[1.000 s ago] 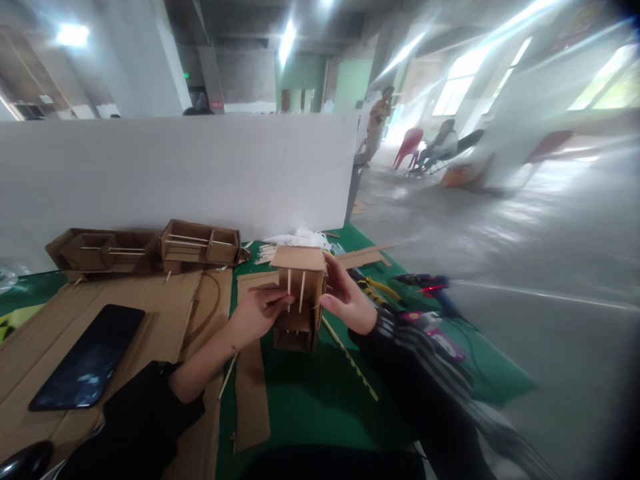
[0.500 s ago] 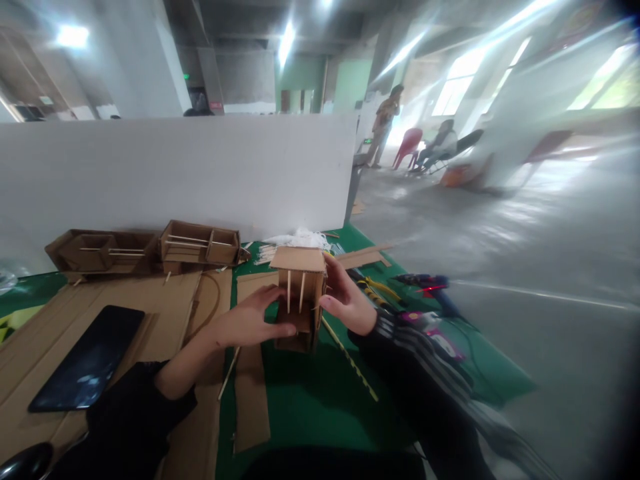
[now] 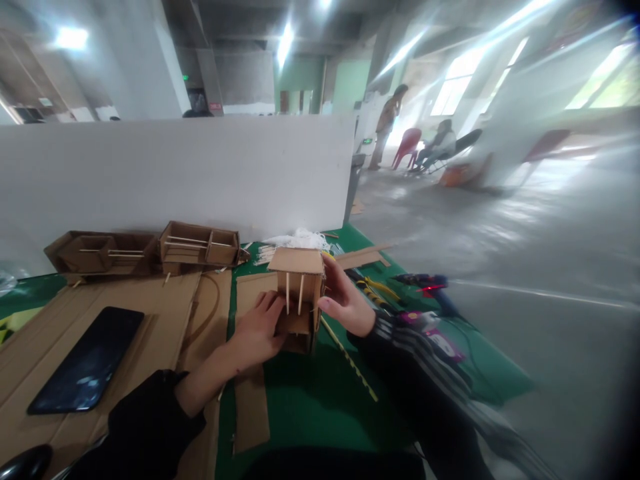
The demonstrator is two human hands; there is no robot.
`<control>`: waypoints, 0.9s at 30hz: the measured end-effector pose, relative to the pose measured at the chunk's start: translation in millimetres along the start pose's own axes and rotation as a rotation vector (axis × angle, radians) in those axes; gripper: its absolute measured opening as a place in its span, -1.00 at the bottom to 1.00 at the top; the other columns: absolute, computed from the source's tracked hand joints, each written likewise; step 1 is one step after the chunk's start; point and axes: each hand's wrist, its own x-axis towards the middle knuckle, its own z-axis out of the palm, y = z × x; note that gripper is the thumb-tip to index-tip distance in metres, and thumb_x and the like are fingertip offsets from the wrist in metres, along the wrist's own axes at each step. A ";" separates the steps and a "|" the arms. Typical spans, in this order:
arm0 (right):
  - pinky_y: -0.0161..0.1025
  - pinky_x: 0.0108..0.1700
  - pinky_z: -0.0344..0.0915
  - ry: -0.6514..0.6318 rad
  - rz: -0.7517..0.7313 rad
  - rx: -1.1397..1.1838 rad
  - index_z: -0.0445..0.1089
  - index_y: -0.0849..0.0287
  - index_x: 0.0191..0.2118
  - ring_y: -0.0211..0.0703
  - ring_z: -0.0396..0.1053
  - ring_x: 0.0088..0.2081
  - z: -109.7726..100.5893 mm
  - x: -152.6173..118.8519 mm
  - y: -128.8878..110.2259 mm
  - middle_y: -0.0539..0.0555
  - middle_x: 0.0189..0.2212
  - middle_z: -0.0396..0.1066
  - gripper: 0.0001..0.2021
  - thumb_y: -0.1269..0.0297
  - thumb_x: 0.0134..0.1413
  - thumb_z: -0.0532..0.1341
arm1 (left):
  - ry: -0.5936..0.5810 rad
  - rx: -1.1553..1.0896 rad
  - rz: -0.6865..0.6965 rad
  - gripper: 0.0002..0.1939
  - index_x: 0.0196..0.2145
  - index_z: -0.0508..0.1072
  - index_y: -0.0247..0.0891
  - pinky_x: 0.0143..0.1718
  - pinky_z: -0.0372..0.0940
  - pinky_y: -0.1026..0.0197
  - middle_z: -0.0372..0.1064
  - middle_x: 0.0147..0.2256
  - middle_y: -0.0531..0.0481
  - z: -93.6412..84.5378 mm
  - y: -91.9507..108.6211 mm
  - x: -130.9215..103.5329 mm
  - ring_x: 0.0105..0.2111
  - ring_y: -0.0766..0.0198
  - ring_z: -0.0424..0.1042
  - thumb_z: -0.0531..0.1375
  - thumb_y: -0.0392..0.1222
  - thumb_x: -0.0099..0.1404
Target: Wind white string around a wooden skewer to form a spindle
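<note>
A phone [image 3: 86, 360] lies at the left on a cardboard sheet [image 3: 167, 310], with two long cardboard boxes [image 3: 93, 257] behind it against a white board [image 3: 175, 170]. The left hand [image 3: 257, 327], fingers bent, touches the left side of a small cardboard box [image 3: 296, 260] that stands upright on the green table [image 3: 320, 407]; its fingertips are partly hidden, so whether they pinch anything I cannot tell. The right hand [image 3: 350, 307] grips the box's right side, thumb in front, fingers behind. Just beyond lie pliers [image 3: 386, 289]; farther off, a person [image 3: 386, 123] stands near a red chair [image 3: 409, 145]. A glue gun [image 3: 443, 293] rests near the table's right edge, and past it a grey floor [image 3: 550, 240] spreads below bright windows [image 3: 456, 83].
</note>
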 end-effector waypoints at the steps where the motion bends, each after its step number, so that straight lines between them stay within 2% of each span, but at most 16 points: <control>1: -0.06 0.05 0.32 0.001 0.002 -0.005 -0.16 -0.10 0.36 0.06 0.28 0.11 0.1 0.1 -0.2 0.16 0.25 0.08 -0.16 0.00 0.06 0.29 | -0.001 -0.002 0.003 -0.54 -0.04 0.27 -0.19 0.05 0.20 -0.08 0.21 -0.04 -0.15 -0.3 0.0 -0.1 0.02 -0.04 0.18 0.14 -0.38 0.07; 13: -0.06 0.04 0.33 0.018 0.033 -0.028 -0.17 -0.09 0.36 0.09 0.25 0.13 1.8 0.9 -3.0 0.16 0.26 0.06 -0.13 -0.06 0.03 0.28 | -0.004 -0.028 0.007 -0.57 -0.07 0.29 -0.18 0.03 0.21 -0.08 0.20 -0.02 -0.15 5.3 -3.2 2.5 0.02 -0.05 0.17 0.12 -0.40 0.08; 27: -0.06 0.04 0.32 0.006 0.002 0.000 -0.11 -0.10 0.34 0.08 0.25 0.14 -0.2 -0.7 0.7 0.16 0.26 0.06 -0.23 0.03 0.10 0.26 | -0.005 -0.027 0.007 -0.56 -0.08 0.29 -0.18 0.04 0.21 -0.09 0.20 -0.06 -0.13 2.0 -2.7 2.3 0.00 -0.03 0.17 0.13 -0.41 0.05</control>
